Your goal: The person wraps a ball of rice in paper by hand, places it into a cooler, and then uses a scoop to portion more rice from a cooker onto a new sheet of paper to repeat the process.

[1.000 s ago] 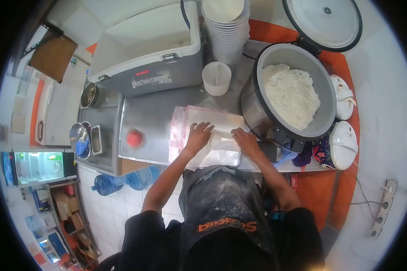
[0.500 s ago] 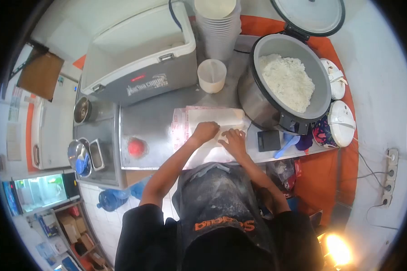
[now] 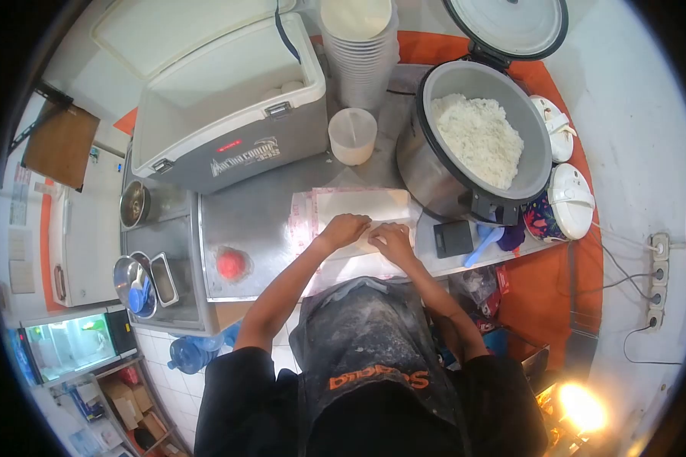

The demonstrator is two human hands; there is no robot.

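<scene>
On the metal counter lies a stack of pale paper sheets (image 3: 362, 204), with pink-printed sheets (image 3: 303, 221) showing at its left. My left hand (image 3: 346, 231) rests over the middle of the sheets with its fingers bent together. Close beside it, almost touching, my right hand (image 3: 391, 241) has its fingers curled onto the paper. Both hands seem to pinch the paper between them, though the fingertips are small and partly hidden. A clear plastic cup (image 3: 352, 136) stands beyond the sheets.
A cooler box (image 3: 240, 145) stands open at back left, beside stacked tubs (image 3: 358, 68). An open rice cooker (image 3: 476, 141) is at right, near a black device (image 3: 453, 238) and blue spoon (image 3: 483, 247). A red round object (image 3: 231, 263) lies left; metal bowls (image 3: 135, 204) stand farther left.
My right hand has drawn in toward my left hand, and its spread fingers have curled together. The camera view has shifted slightly, showing more of the cooler's raised lid.
</scene>
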